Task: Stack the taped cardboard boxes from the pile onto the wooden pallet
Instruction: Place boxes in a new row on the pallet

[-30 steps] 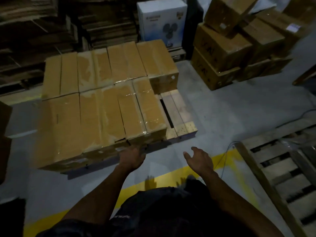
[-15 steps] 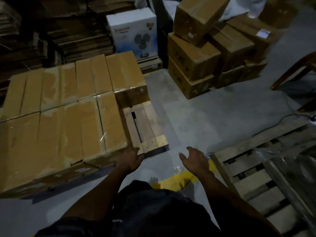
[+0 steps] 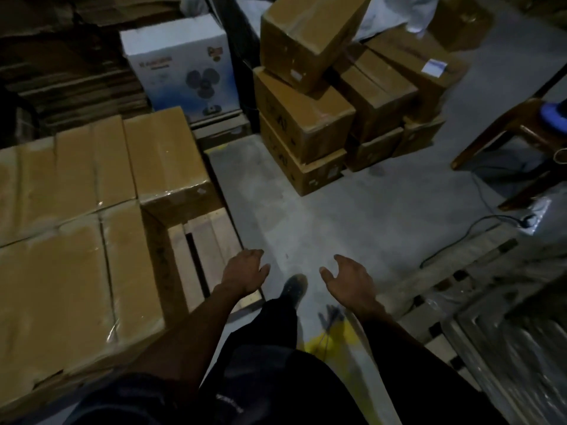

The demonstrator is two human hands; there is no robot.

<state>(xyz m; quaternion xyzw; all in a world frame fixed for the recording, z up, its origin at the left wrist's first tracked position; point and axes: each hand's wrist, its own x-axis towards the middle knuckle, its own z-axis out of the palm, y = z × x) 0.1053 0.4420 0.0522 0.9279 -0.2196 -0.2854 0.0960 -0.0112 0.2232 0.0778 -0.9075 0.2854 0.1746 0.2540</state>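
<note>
Brown taped cardboard boxes (image 3: 76, 240) fill most of the pale wooden slatted pallet (image 3: 208, 250) at left; one corner slot shows bare slats. The loose pile of brown cartons (image 3: 322, 118) sits well apart, ahead on the grey concrete floor (image 3: 352, 216); several remain. Left hand (image 3: 244, 273) and right hand (image 3: 348, 279) both empty, fingers relaxed. Judged: between loads. Dim storeroom; white fan carton (image 3: 181, 69) behind, second pallet (image 3: 460, 302) at right.
</note>
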